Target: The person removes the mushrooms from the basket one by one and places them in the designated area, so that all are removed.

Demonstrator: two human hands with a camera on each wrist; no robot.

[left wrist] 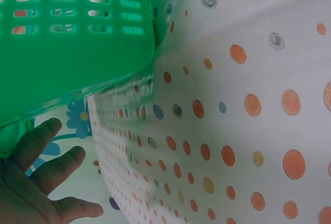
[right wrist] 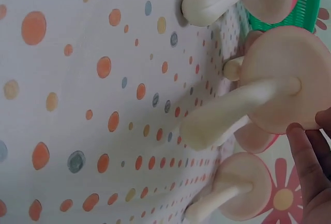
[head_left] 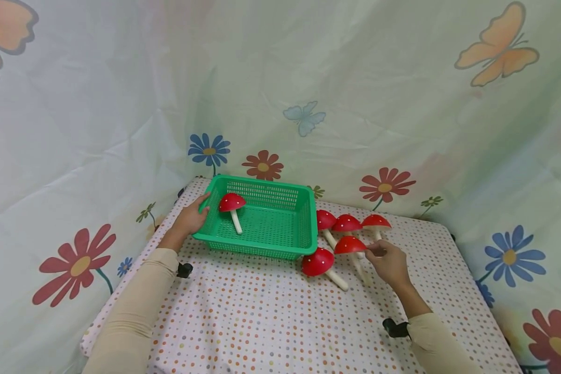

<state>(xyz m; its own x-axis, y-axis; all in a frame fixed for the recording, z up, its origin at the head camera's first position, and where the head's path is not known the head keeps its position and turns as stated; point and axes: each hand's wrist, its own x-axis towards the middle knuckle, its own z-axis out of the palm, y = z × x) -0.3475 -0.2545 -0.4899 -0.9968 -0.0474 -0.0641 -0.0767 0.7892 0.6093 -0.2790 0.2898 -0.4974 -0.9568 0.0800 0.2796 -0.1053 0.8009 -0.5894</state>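
Observation:
A green plastic basket (head_left: 257,251) stands on the table, with one red-capped toy mushroom (head_left: 232,202) lying at its left inside. My left hand (head_left: 191,217) is at the basket's left rim, touching it; in the left wrist view its fingers (left wrist: 57,171) are spread and fairly straight. Right of the basket, my right hand (head_left: 391,262) pinches the cap edge of a toy mushroom (head_left: 350,245), its pale stem (right wrist: 238,105) pointing down toward the tabletop. A front mushroom (head_left: 318,262) lies on its side near the basket's corner, and several others (head_left: 347,223) are behind the held one.
A dotted cloth (head_left: 262,311) covers the table. Behind and beside it hangs a curtain (head_left: 243,78) printed with flowers and butterflies. The basket's right wall (head_left: 307,218) is close to the loose mushrooms.

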